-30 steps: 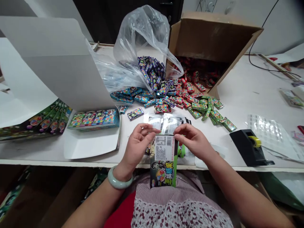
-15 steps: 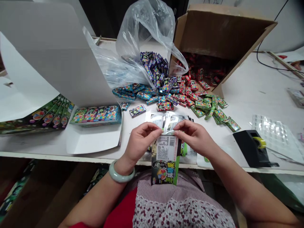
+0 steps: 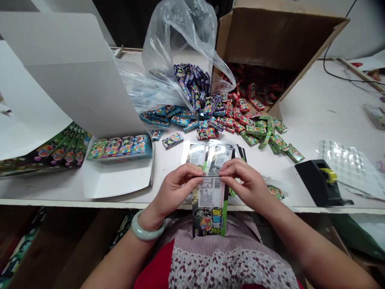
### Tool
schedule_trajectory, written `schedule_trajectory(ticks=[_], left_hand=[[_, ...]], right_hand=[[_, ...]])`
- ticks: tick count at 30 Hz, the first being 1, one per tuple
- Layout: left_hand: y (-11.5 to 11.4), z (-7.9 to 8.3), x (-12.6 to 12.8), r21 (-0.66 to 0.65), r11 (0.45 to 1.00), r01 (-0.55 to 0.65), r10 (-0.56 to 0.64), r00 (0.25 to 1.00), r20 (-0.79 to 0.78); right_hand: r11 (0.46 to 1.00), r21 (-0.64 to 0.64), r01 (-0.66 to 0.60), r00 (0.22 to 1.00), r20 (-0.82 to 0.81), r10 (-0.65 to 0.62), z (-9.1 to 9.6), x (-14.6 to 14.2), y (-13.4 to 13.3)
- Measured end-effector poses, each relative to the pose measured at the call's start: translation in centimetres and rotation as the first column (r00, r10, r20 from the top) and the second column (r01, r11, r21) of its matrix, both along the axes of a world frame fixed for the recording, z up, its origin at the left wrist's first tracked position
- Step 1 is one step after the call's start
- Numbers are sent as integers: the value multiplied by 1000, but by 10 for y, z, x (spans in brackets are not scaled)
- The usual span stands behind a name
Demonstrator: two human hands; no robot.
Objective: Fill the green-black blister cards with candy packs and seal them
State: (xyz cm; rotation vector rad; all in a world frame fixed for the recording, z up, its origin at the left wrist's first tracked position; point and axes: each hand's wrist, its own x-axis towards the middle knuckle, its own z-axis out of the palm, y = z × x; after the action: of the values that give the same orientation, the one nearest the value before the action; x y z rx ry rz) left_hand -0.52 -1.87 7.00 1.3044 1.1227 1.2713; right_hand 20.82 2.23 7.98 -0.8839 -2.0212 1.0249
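A black and green candy packet (image 3: pixel 210 208) with a white barcode label stands upright at the table's near edge, above my lap. My left hand (image 3: pixel 176 188), with a pale green bangle on its wrist, pinches the packet's top left corner. My right hand (image 3: pixel 246 182) pinches the top right corner. Both hands are closed on the packet's top edge. Just behind my fingers lies a stack of flat packets (image 3: pixel 210 154) in shiny film.
A heap of small candy packs (image 3: pixel 216 116) in blue, purple, red and green spills from a clear plastic bag (image 3: pixel 177 44) and a tipped cardboard box (image 3: pixel 270 44). A white display carton (image 3: pixel 117 148) with packs stands left. A black tape dispenser (image 3: pixel 320 182) sits right.
Both hands have kept their pinch on the packet's top and drawn a little closer together. The view shifted slightly, so the stack behind shows more.
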Motion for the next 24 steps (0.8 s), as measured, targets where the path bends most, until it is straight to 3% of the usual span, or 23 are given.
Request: schedule_trajectory(ticks=[5,11,16,20,22,24], left_hand=[[-4,-7,3,62,998,-10,11,1000,-17],[-7,-10,0,68,998,-8,15,995,-104],[2,-15,-2,80,997,-18,35,975,-218],[14,-25,-7,94,994,-57,80,960,-270],[17,-30,-10,56,991,-117,129,947,-294],[18,-32,-10,24,986,-165,165,938,-305]], right_hand=[[995,77,71,998,-6,-70,-9,-4,-9],[989,-16,150,979,-138,-151,-17,-12,-13],[986,13,163,976,-146,-160,-20,-20,-9],[978,-162,135,979,-130,-157,-21,20,4],[936,-202,288,949,-71,-307,-23,61,9],[858,-121,499,867,77,-493,-29,105,13]])
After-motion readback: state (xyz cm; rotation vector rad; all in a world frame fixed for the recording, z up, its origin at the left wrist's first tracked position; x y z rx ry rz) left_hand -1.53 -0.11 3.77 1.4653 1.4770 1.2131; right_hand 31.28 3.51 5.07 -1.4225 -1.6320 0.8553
